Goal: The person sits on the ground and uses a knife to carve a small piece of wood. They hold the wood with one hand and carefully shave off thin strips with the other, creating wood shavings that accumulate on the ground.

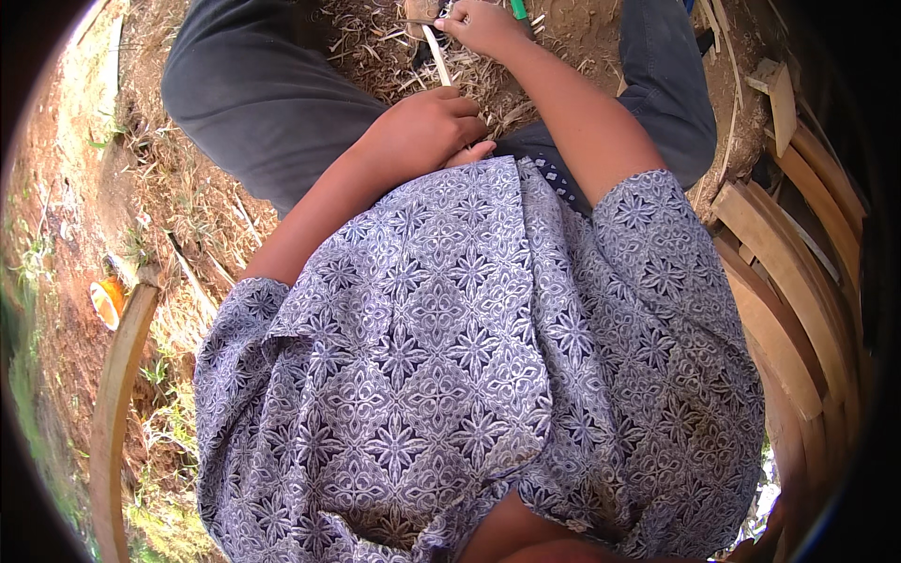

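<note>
We are mid-whittling: our left hand point(427, 127) grips the bamboo strip point(436, 56), our right hand point(483, 26) holds a green-handled knife point(518, 9); next, another careful shaving stroke.

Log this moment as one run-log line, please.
left hand: grips bamboo strip | right hand: on strip's far end, green-handled tool | ground: shavings

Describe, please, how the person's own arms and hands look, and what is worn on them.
Both forearms are bare; the left hand and right hand wear no gloves, and no rings or watch show. Short loose sleeves of a blue-and-white patterned fabric shirt, printed with diamond-shaped flower motifs, end above the elbows.
</note>
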Available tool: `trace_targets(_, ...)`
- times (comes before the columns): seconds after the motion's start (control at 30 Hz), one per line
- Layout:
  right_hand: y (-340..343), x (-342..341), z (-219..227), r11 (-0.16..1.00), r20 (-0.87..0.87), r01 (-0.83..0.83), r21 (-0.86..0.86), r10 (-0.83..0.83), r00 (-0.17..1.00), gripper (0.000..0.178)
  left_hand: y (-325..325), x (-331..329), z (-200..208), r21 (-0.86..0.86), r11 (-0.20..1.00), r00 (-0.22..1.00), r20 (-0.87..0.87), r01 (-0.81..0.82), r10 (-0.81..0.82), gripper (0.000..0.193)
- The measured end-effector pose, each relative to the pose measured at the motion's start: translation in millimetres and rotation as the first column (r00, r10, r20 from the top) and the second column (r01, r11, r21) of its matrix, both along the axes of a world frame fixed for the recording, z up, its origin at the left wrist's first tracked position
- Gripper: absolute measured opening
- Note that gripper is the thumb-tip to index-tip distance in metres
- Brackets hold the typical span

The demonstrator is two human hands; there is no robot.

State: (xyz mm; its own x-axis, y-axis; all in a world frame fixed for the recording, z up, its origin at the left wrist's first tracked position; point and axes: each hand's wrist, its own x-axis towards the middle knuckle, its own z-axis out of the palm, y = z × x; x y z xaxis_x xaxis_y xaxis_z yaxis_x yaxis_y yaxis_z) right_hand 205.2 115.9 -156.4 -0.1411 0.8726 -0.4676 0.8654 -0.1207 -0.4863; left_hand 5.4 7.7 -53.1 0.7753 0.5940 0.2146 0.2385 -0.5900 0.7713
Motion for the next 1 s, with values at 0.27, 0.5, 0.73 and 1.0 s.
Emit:
trace_targets(0.27, -13.5, 31.1, 13.0, 0.991, 0.008, -0.131, 0.014, 0.131, 0.991, 0.05, 0.2, -2.6, 2.7, 0.001, 1.0, 1.0, -0.01, -0.007, 0.007, 0.033)
trace_targets(0.5, -12.9, 14.2, 44.7, 0.99, 0.096, -0.129, -0.058, 0.135, 0.986, 0.044, 0.5, -2.7, 0.6, 0.031, 0.999, 0.999, -0.03, 0.03, -0.029, 0.034)
trace_targets(0.73, -28.0, 0.9, 54.2, 0.996, -0.004, 0.023, 0.09, -0.022, 1.0, 0.029, -2.7, 1.3, -1.7, 0.017, 1.0, 1.0, -0.009, 0.012, -0.012, 0.034)
trace_targets(1.0, -29.3, 8.7, 24.0, 0.999, 0.092, -0.027, 0.036, 0.024, 0.995, 0.051, -0.8, 0.6, 2.3, -0.01, 1.0, 1.0, -0.009, 0.012, -0.012, 0.038)
